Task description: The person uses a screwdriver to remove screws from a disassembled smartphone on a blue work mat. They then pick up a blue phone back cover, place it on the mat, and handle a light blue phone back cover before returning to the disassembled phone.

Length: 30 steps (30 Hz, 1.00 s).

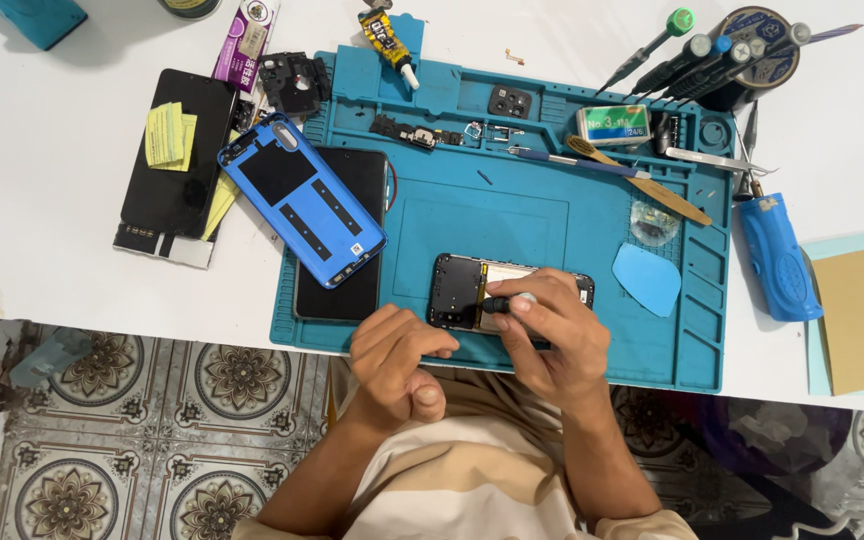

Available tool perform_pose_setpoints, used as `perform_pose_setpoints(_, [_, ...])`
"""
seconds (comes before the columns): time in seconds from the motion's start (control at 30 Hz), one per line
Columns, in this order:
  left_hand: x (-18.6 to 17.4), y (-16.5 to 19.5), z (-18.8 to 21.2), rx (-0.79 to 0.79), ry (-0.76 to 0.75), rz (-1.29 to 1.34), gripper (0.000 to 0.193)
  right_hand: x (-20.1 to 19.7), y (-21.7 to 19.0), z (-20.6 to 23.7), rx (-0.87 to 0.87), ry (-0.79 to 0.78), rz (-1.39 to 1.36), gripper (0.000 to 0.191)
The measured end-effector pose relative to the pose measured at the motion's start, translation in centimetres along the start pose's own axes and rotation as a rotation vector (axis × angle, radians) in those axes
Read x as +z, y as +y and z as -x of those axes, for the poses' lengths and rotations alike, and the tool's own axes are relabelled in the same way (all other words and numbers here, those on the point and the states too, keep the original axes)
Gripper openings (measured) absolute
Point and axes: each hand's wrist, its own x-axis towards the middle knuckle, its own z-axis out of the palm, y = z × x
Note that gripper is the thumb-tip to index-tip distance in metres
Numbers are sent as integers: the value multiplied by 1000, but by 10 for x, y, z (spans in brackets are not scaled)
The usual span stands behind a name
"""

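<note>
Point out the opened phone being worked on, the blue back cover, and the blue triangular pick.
opened phone [457, 290], head view, on its dark left end.
blue back cover [302, 200], head view, on the middle of its inner face.
blue triangular pick [647, 277], head view, on its flat middle.

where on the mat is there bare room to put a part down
The flat recessed panel of the blue mat is bare, bordered by the blue back cover to one side and the blue pick to the other. Crowded: the mat's far trays with parts and tools, and near the opened phone under both hands.
</note>
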Motion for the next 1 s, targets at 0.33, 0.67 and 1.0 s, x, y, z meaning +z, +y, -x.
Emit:
perform_pose_setpoints(0.33, [-1,3,-4,5,-9,2,55,-4,-3,-5,-22,-36,41,74])
perform_pose_setpoints(0.67, [3,4,-4,13,-8,-8,56,-7,-1,-1,-6,-55,52,73])
perform_pose_setpoints(1.0, [0,3,-5,37,-19,-2,55,-2,-4,-7,16,-4,100,69])
